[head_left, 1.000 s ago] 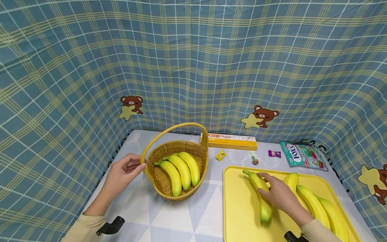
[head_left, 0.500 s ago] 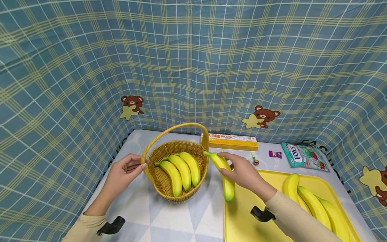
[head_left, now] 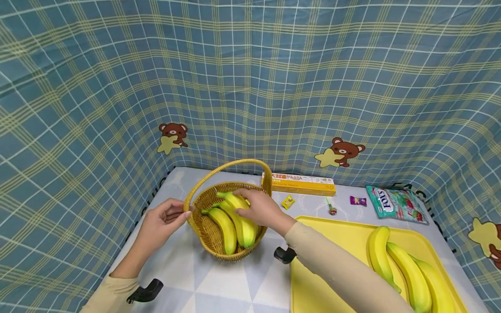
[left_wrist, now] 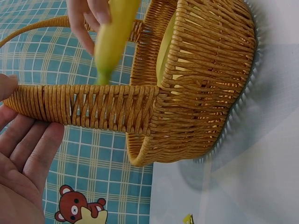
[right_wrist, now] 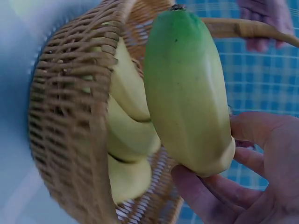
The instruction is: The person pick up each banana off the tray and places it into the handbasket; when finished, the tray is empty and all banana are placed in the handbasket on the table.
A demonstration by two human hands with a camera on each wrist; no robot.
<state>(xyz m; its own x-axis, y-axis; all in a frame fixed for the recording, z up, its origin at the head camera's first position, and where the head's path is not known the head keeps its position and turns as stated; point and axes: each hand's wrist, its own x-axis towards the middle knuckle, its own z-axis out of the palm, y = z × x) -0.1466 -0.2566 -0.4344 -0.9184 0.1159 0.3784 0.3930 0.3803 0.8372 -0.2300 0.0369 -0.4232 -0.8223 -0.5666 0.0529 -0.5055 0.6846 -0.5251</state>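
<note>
A wicker basket [head_left: 211, 254] with a tall handle [head_left: 219, 168] stands left of the tray. My left hand [head_left: 162, 221] pinches that handle on its left side, thumb and fingers around the weave in the left wrist view. Over the basket, my right hand [head_left: 262, 211] grips a banana [right_wrist: 187, 93] between thumb and fingers, green tip pointing toward me. Below it several bananas [head_left: 221, 228] lie side by side in the basket, partly hidden by the held one. In the right wrist view the held banana is above the basket's rim, apart from the wicker floor.
A yellow tray [head_left: 325, 278] on the right bears several more bananas [head_left: 409, 274]. Along the back lie a pasta box [head_left: 303, 187], a yellow candy [head_left: 288, 202], a lollipop [head_left: 332, 208], a purple candy [head_left: 358, 201] and a green candy bag [head_left: 397, 204].
My right hand has lifted a banana off the tray and carried it left over the basket. My left hand has stayed on the handle.
</note>
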